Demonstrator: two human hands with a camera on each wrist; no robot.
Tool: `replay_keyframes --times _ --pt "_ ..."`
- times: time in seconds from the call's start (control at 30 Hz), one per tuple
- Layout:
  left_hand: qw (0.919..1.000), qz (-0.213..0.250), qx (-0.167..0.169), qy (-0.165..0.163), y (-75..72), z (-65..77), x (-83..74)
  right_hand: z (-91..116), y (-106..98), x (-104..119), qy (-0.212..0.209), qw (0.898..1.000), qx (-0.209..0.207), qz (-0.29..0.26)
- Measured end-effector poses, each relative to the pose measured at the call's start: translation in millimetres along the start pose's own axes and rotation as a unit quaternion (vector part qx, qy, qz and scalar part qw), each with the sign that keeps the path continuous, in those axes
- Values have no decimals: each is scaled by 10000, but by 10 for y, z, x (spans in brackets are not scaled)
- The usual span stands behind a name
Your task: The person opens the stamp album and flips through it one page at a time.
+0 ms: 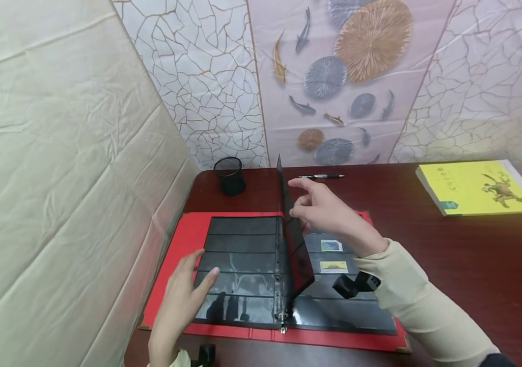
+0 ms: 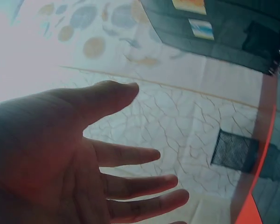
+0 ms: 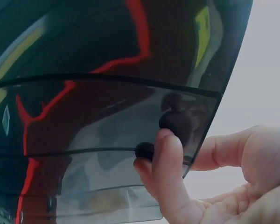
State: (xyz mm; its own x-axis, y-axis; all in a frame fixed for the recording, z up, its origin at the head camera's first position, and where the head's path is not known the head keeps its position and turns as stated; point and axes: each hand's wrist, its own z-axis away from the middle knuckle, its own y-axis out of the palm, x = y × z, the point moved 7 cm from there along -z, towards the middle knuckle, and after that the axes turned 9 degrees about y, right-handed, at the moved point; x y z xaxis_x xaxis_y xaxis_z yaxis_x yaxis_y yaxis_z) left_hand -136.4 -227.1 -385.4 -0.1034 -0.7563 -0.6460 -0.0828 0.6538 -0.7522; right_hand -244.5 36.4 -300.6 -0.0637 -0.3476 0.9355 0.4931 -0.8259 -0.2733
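Observation:
A red stamp album (image 1: 192,224) with black pocket pages lies spread on the table. One black page (image 1: 297,255) stands nearly upright at the ring binding. My right hand (image 1: 320,204) holds this page near its outer edge; in the right wrist view two fingertips touch the page's face, while another finger passes behind the edge. Two stamps, one blue (image 1: 331,245) and one yellow (image 1: 333,267), sit in the right-hand page's pockets. Over the left edge of the left page (image 1: 242,262) is my left hand (image 1: 178,295), fingers spread, holding nothing.
A black mesh pen cup (image 1: 230,177) stands at the back left of the table. Behind the album lies a pen (image 1: 322,176). A yellow book (image 1: 483,188) rests at the back right. Fabric-covered walls (image 1: 82,153) border the table at the left and back.

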Motion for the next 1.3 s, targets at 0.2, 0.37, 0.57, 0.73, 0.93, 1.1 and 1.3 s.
replay_keyframes --times 0.2,0.37,0.57,0.73,0.93,1.1,1.3 --pt "9988 176 -147 431 -16 -20 -243 -101 193 44 149 9997 106 -149" --pt "9945 618 -150 835 12 10 -436 -151 366 109 42 9998 199 16" --pt "9874 1097 -83 1138 110 36 -630 -184 487 155 -71 9987 180 471" --pt "9823 1373 153 1265 230 61 -758 -217 543 164 -208 9934 54 1127" --pt "9809 1483 195 1240 292 68 -843 -225 553 157 -288 9896 70 1409" --pt "9807 1461 -171 1286 242 95 -846 -234 443 85 -177 9937 100 1103" --pt "9715 1470 -865 1647 132 168 -821 -243 129 -175 -194 9950 -90 980"
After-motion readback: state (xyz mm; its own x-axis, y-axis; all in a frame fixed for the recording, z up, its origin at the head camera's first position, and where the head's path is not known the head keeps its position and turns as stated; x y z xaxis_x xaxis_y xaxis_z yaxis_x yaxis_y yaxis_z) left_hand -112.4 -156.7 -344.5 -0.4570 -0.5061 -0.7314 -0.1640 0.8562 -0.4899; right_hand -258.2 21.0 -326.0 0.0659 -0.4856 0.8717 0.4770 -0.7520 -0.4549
